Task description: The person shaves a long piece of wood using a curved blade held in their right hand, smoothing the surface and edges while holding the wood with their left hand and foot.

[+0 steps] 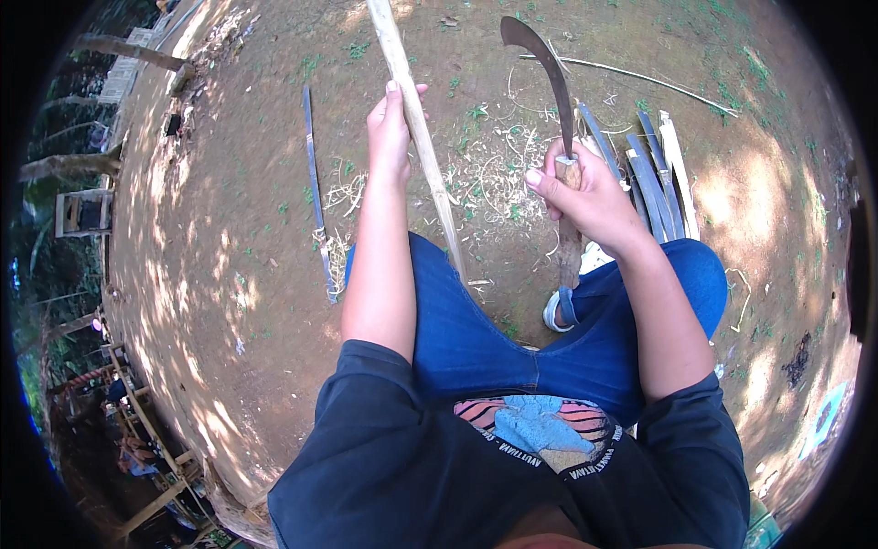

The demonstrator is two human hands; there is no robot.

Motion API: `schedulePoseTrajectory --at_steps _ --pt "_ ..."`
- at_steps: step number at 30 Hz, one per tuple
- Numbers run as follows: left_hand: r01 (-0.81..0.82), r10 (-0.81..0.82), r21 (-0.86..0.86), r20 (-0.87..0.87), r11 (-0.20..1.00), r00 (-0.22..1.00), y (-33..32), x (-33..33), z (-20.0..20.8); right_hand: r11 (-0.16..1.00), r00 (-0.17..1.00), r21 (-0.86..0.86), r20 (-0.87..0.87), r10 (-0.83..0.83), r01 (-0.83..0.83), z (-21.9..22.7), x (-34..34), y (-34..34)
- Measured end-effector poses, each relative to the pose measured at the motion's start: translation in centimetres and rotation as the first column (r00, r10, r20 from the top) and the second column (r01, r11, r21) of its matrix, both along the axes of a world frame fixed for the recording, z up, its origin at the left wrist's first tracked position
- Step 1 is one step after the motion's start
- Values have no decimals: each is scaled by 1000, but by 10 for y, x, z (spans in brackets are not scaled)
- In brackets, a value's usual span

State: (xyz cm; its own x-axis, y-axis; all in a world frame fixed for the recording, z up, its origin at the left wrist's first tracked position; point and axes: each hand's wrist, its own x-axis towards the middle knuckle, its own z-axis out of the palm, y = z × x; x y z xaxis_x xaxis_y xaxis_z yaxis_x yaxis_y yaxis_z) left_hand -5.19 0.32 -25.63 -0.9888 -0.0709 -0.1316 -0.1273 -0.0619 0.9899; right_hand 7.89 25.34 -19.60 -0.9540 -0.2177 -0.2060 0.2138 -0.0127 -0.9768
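Observation:
My left hand (391,135) is wrapped around a pale, peeled-looking wooden pole (421,137). The pole slants from the top edge down to beside my left thigh, where its lower end tapers. In my right hand (593,199) is a machete (546,69) with a dark curved blade, its broad tip hooking to the left. Its long wooden handle (569,252) runs down below my fist toward my shoe. The blade points away from me and stands apart from the pole. Thin pale shavings (508,169) lie on the ground between and beyond my hands.
Several split strips (651,183), dark on one face, lie at my right. One long dark strip (313,174) lies on the left, and a thin stick (640,75) lies farther off. Tree trunks (137,50) and a wooden frame structure (137,421) stand at the left rim.

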Motion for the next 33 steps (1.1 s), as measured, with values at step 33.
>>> schedulePoseTrajectory --at_steps 33 --pt "-61 111 245 -192 968 975 13 18 39 975 970 -90 156 -187 202 -5 2 -6"
